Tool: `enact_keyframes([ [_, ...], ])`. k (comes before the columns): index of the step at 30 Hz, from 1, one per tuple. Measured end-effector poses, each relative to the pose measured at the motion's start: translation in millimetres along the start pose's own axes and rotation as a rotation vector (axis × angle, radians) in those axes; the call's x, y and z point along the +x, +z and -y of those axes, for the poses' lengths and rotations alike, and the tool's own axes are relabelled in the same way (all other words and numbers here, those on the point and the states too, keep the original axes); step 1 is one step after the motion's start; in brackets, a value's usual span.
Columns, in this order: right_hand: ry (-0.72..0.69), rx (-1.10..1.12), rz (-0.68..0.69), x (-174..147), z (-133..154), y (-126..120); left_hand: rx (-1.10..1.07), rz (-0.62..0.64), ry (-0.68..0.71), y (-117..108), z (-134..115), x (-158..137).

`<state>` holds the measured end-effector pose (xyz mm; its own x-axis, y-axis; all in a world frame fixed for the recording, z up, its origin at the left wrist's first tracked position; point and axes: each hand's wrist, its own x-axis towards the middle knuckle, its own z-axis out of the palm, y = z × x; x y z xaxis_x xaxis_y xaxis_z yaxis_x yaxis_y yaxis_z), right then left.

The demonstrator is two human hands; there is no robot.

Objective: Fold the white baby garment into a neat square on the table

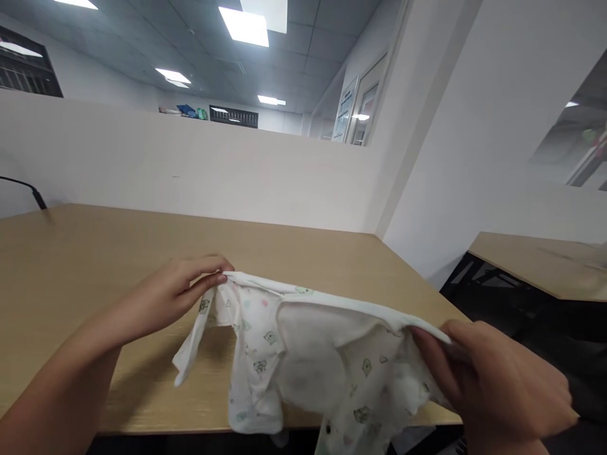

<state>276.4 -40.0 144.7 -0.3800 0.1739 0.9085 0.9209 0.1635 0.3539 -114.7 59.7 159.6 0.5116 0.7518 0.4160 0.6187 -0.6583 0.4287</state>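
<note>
A small white garment (303, 354) with tiny printed animal figures hangs stretched between my two hands over the front edge of a light wooden table (95, 265). My left hand (183, 287) pinches the garment's upper left corner between thumb and fingers. My right hand (478, 373) grips the upper right edge, with cloth bunched under its fingers. The lower part of the garment droops past the table's front edge, and a narrow strip dangles at the left.
A white partition wall (190, 170) runs along the table's far side. A black cable (28, 189) comes in at the far left. A second wooden table (535, 265) stands to the right across a dark gap.
</note>
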Motion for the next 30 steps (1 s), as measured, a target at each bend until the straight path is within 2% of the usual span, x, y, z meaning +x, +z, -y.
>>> enact_keyframes([
  [3, 0.059, 0.071, 0.047, 10, 5, 32, 0.018, 0.000, -0.101, 0, 7, 3],
  [6, 0.198, 0.152, 0.317, 16, 13, 100, 0.139, 0.087, -0.337, 9, 35, 25],
  [9, 0.222, 0.298, 0.608, 4, 21, 170, 0.296, 0.223, -0.476, 31, 81, 52],
  [11, 0.294, 0.320, 0.766, -14, 25, 202, 0.396, 0.317, -0.551, 47, 112, 61],
  [12, 0.346, 0.320, 0.839, -26, 26, 212, 0.413, 0.405, -0.611, 53, 126, 60],
  [14, 0.459, 0.318, 0.964, -49, 27, 225, 0.326, 0.600, -0.678, 62, 147, 52],
  [15, 0.499, 0.324, 1.020, -60, 27, 229, 0.274, 0.632, -0.664, 65, 155, 45],
  [18, 0.570, 0.342, 1.150, -84, 27, 235, 0.221, 0.642, -0.599, 65, 170, 27],
  [22, 0.601, 0.337, 1.205, -94, 26, 241, 0.212, 0.621, -0.583, 61, 182, 18],
  [26, 0.626, 0.304, 1.202, -97, 26, 240, 0.384, 0.511, -0.625, 56, 195, 15],
  [28, 0.653, 0.284, 1.175, -98, 26, 238, 0.503, 0.375, -0.658, 56, 195, 16],
  [30, 0.682, 0.243, 1.096, -96, 28, 236, 0.547, 0.227, -0.633, 61, 187, 19],
])
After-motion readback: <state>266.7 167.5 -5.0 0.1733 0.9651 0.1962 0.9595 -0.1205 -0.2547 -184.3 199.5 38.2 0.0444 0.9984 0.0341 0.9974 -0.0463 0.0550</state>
